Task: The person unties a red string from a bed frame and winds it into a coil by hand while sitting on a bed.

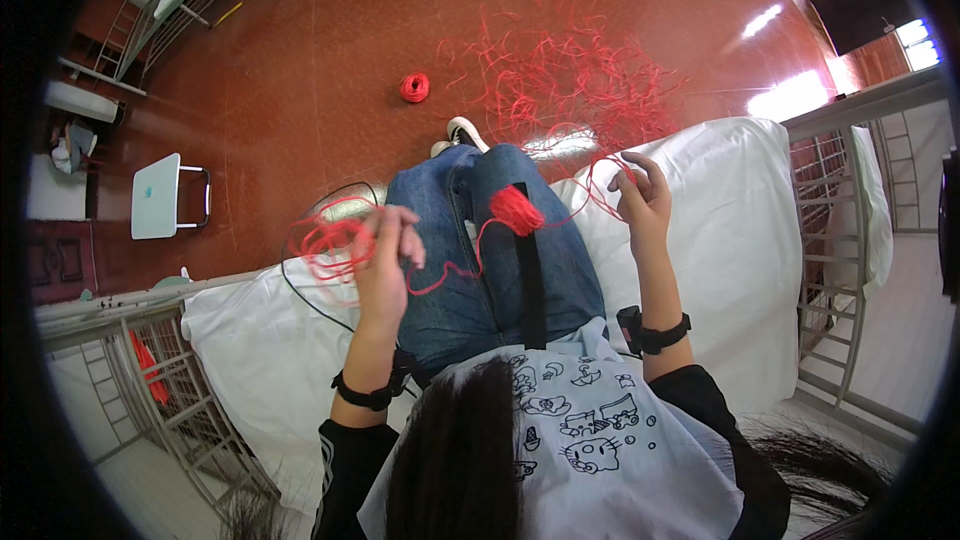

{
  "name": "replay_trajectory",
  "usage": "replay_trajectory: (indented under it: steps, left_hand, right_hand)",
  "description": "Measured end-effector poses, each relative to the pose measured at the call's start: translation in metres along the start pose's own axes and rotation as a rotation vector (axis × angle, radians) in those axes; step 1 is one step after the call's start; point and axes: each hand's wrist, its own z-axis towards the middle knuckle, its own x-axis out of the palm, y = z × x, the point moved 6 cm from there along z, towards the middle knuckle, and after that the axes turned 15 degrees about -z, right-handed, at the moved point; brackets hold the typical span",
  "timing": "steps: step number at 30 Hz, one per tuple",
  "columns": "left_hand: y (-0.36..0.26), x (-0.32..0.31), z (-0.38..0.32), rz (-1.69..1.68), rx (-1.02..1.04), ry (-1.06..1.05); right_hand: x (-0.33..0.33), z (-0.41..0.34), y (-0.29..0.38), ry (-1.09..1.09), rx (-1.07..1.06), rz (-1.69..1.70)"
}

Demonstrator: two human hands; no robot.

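My left hand (390, 262), blurred, holds loose loops of red cord (330, 244) over my left thigh and the edge of the white sheet. Raised above the sheet on the right, my right hand (643, 199) grips a few red strands between thumb and fingers. Between both hands, a small wound bundle of red cord (516, 210) lies on my jeans at the right thigh, over a black strap (531, 292). One strand runs from the bundle towards my left hand and another towards my right hand.
A wide tangle of red cord (570, 67) spreads over the red-brown floor, with a round red coil (415, 88) beside it. A small white folding table (156, 196) stands at left. Metal bed rails (832, 255) flank the white sheet (720, 240). A black cable loops near my left hand.
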Motion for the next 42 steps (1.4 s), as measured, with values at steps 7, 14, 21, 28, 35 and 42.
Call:
replay_trajectory:
  steps: [7,14,21,28,35,42]
  left_hand:
    - [-0.032,-0.032,-0.001,-0.117,0.045,-0.056]
    - [-0.032,-0.033,0.001,-0.077,0.048,-0.149]
    - [-0.033,-0.020,-0.002,-0.089,0.018,-0.001]
    - [-0.043,-0.009,-0.014,-0.102,-0.016,0.065]
    - [-0.099,-0.049,-0.025,-0.132,0.245,-0.124]
    - [-0.171,-0.122,-0.028,-0.218,0.510,-0.382]
  right_hand:
    - [-0.015,-0.004,-0.010,0.061,0.103,-0.069]
    - [-0.007,-0.010,-0.035,-0.040,-0.162,-1.180]
    - [0.033,-0.024,-0.005,0.011,-0.534,-1.070]
    - [0.085,0.007,-0.066,0.097,-0.282,-0.679]
    - [0.068,0.042,-0.128,0.101,0.003,-0.456]
    - [0.025,0.041,-0.126,0.050,0.325,-0.154]
